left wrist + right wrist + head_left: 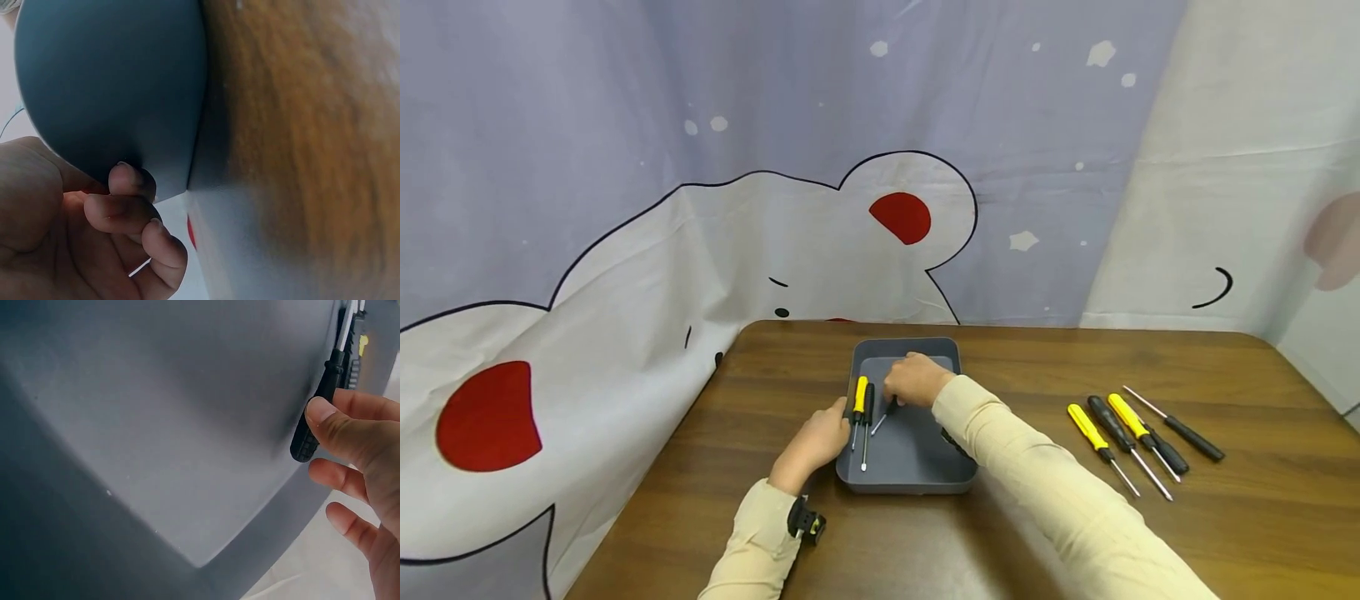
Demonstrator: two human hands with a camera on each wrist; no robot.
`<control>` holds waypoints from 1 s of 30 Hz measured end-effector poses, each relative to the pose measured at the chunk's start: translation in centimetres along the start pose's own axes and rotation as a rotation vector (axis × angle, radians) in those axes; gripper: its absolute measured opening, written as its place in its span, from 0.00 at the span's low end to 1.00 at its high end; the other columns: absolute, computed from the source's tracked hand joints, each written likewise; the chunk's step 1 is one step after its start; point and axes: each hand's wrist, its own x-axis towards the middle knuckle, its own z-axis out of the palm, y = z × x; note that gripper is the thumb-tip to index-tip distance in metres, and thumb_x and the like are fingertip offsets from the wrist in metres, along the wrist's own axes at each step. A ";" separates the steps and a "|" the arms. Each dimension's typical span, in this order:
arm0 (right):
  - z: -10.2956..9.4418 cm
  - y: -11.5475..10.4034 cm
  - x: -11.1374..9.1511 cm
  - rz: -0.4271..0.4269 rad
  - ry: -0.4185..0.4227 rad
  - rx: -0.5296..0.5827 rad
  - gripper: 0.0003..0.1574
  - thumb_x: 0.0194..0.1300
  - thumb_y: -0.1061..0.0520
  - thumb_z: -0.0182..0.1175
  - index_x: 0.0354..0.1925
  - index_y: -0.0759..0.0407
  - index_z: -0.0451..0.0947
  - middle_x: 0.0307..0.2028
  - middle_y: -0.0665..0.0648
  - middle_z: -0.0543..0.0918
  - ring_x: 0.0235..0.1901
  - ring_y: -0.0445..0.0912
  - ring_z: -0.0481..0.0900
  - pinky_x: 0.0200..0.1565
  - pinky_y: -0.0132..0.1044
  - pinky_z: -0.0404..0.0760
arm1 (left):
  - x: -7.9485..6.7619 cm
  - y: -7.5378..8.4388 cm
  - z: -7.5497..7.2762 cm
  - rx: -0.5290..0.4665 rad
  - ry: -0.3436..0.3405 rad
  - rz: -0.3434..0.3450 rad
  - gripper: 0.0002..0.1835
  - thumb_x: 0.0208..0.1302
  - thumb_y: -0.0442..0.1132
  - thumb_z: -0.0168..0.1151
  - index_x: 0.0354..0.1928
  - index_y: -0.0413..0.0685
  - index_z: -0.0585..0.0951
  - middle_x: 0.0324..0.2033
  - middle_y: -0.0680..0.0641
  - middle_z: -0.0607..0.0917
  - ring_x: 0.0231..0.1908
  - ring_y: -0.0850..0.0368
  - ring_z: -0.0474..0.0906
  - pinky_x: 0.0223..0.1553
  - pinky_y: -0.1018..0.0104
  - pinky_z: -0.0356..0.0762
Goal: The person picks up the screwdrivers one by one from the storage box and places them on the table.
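Observation:
My right hand [916, 381] is over the grey tray [940, 486], pinching a screwdriver [320, 406] by its black handle between thumb and fingers. Its metal shaft slants down toward the tray's left side in the head view. Beside it in the tray lie a yellow-and-black screwdriver [860, 396] and a black-handled screwdriver [868, 407], side by side along the left wall with shafts toward me. My left hand [822, 435] grips the tray's left wall; the left wrist view has its fingers [164, 244] curled against the outer side [119, 81].
Several more screwdrivers lie on the wooden table [1037, 375] to the right, among them a yellow-handled one [1087, 426], a thick black one [1108, 419] and a slim black one [1195, 437] at the far right. A patterned curtain [820, 250] hangs behind the table's back edge.

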 end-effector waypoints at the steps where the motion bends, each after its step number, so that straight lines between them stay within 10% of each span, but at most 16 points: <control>1: -0.1 0.1 -0.2 0.004 0.002 0.008 0.14 0.52 0.55 0.69 0.39 0.40 0.88 0.40 0.43 0.88 0.38 0.42 0.83 0.44 0.43 0.77 | 0.0 0.0 0.0 0.001 0.000 0.000 0.27 0.69 0.36 0.45 0.68 0.33 0.63 0.56 0.30 0.77 0.53 0.40 0.78 0.53 0.45 0.75; 30: -3.1 5.4 -8.6 0.109 0.209 0.024 0.10 0.51 0.55 0.70 0.36 0.48 0.88 0.31 0.48 0.85 0.35 0.46 0.82 0.33 0.42 0.74 | -0.2 0.3 -0.1 -0.001 -0.028 -0.036 0.28 0.70 0.36 0.43 0.69 0.32 0.61 0.59 0.29 0.75 0.57 0.38 0.76 0.55 0.44 0.73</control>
